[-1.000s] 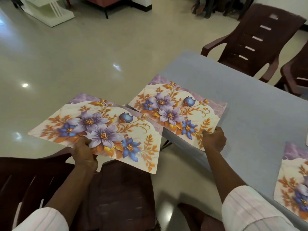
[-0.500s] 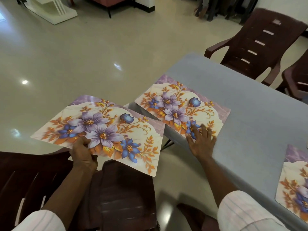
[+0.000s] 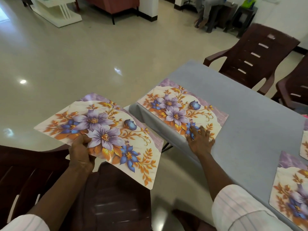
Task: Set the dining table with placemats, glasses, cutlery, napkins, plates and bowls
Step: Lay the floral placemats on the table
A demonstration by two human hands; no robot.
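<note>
Your right fingers [image 3: 202, 130] lie spread and flat on the near edge of the laid mat [image 3: 180, 110], pressing it to the table [image 3: 250, 124]. A second ago they pinched that edge while the mat hung out over the table's left corner. Since then the pinch has let go, your right hand [image 3: 200, 141] has flattened, and the mat has slid farther onto the top. It now sits at the table's left end, its near edge close along the table's near edge. I judge this place laid, bar a last nudge to square it.

Your left thumb [image 3: 85, 139] presses down on the held mat [image 3: 106, 129]; the other fingers are hidden beneath it, so your left hand [image 3: 81, 154] pinches its near edge as before. That mat hangs in the air left of the table, above the floor and a dark chair [image 3: 113, 205], and is likely the next to go down.

Both mats look thin and glossy, with rounded corners: cream ground, purple and blue flowers, orange leaves, a mauve far-right corner. The held one keeps nearly flat from a one-edge grip, so it seems fairly stiff. Two more mats [image 3: 293, 189] show at the right, cut off by the frame.
</note>
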